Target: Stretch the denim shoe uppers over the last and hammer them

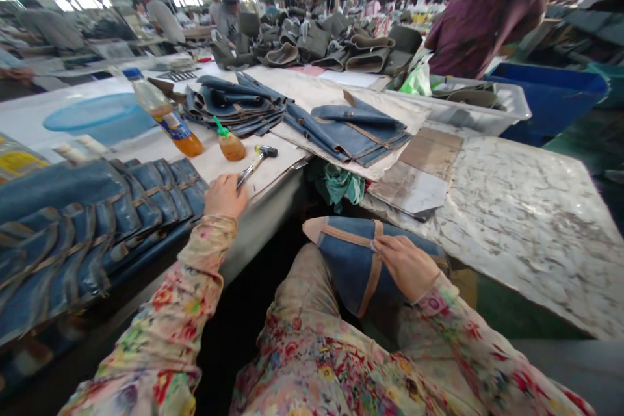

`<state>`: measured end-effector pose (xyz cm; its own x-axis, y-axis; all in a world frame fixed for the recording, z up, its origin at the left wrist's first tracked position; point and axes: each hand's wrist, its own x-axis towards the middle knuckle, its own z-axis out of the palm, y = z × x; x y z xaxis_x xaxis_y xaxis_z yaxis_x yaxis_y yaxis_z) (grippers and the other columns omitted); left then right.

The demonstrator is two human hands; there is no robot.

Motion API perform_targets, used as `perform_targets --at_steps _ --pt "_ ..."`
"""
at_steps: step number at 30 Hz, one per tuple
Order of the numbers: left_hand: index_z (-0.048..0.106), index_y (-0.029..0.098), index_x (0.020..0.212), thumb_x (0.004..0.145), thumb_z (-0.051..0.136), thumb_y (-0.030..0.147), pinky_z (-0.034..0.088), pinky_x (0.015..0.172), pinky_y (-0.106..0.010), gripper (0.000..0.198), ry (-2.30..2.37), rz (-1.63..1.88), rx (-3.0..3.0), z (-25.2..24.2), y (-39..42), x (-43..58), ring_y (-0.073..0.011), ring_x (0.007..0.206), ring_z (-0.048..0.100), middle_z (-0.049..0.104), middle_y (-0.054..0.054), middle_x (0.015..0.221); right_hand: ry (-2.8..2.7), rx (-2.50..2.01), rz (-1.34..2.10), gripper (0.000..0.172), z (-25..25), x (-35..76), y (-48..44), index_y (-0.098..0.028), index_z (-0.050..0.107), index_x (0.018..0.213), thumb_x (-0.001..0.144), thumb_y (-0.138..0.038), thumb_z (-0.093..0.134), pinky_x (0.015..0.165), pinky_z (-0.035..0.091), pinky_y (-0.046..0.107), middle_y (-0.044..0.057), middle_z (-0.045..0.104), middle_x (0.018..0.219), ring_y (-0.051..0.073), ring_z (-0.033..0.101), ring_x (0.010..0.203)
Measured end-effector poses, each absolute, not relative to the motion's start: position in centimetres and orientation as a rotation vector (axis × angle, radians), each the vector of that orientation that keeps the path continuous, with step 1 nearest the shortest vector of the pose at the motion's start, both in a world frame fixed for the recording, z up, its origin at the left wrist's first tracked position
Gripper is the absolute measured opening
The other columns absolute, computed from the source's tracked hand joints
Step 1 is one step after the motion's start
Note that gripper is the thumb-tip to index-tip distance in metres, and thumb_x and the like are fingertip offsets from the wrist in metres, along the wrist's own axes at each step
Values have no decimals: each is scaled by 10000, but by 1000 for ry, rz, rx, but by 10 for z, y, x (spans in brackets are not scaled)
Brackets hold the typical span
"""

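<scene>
**Hammer grip and workpiece support**

**1. Hands and workpiece**

Your left hand (225,196) rests on the table (214,168), and its fingers are closed around the handle end of the hammer (255,164). The hammer head lies on the table, pointing away from you. A grip this far back gives good leverage. Set the wrist in line with the handle and lift the head clear of the squeeze bottle just beyond it.

The denim upper (351,266) lies across your knee, below the table edge and apart from the other stock. Your right hand (407,266) lies on it, with the fingers pinching the tan strap where it crosses the blue panel. Hold that strap flat and square. Your knee looks like a soft, unsteady support, so take care that the piece does not slide.

**2. Containers**

- Blue basin (92,118): it stands far left on the table. Its contents cannot be made out.
- Bottle (163,118): it has a blue cap, leans over, and holds amber liquid in its lower part.
- Squeeze bottle (231,145): it has a green nozzle, stands upright, and holds amber liquid. It stands close beside the hammer head.
- White tray (511,107): it sits on the far right of the table and holds drab folded pieces.
- Blue crate (550,94): it stands behind the tray. Its inside is hidden.
</scene>
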<state>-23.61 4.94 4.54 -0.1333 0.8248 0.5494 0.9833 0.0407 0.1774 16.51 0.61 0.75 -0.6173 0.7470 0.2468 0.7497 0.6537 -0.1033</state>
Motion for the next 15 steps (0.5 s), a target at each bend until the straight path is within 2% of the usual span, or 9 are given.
perform_targets --at_steps 4,7,10,12,15 --pt "610 100 865 837 378 477 409 751 -393 444 -2174 -698 -1779 36 69 -258 -226 827 516 558 -87 759 -2499 -1269 -62 313 0 158 -7 -140 581 1124 882 -174 384 845 467 353 98 582 1106 207 505 961" --pt "595 152 774 812 389 457 416 683 -392 370 -2281 -655 -1804 40 75 -255 -245 766 531 551 -103 731 -2394 -1303 -34 321 -6 164 -16 -136 572 1140 898 -200 372 889 448 355 94 577 1121 200 506 995" --pt "579 209 767 793 391 447 406 612 -369 304 -2377 -645 -2003 55 63 -236 -254 696 541 554 -90 700 -2288 -1357 -20 310 -11 184 -28 -154 590 1117 899 -230 383 901 442 366 84 591 1096 203 513 1002" --pt "571 223 792 787 394 475 388 541 -320 307 -2499 -703 -2222 62 43 -215 -211 600 518 533 -48 641 -2235 -1389 -9 309 -13 196 -37 -157 593 1116 896 -242 394 899 444 367 85 598 1084 203 518 1002" --pt "550 205 860 769 402 547 304 408 -233 384 -2840 -856 -2567 59 5 -172 -110 433 394 456 20 567 -2168 -1428 21 309 -15 204 -46 -157 597 1116 892 -250 405 889 455 363 88 602 1078 198 529 989"
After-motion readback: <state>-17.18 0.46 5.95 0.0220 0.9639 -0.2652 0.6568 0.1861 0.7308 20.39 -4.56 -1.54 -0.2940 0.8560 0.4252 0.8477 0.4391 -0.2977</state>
